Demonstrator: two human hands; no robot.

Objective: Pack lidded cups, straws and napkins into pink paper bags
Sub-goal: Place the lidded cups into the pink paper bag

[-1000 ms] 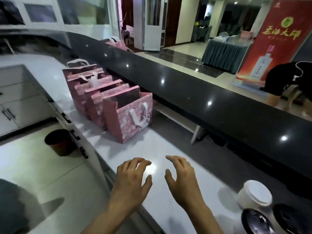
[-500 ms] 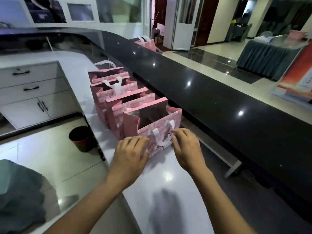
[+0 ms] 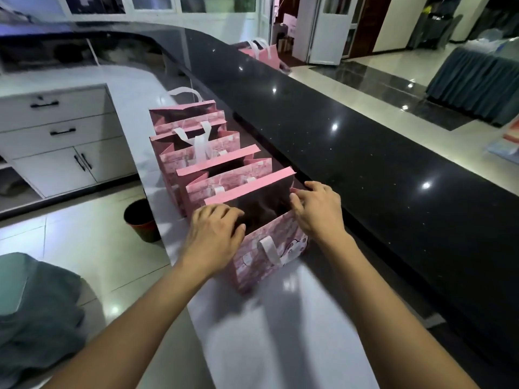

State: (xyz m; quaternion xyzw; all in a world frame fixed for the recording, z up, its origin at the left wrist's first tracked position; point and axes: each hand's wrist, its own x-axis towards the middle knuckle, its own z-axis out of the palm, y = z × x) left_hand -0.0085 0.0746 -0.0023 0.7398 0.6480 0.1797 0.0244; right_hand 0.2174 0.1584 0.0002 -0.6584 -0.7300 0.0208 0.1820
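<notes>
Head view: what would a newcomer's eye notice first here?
Most striking is the row of pink paper bags standing open on the white counter, beside the raised black countertop. At the nearest bag, the left hand and right hand hold its top edges, one on each side.

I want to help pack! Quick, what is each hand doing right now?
Left hand: holds the left top edge of the nearest pink bag.
Right hand: pinches that bag's right top edge.
</notes>
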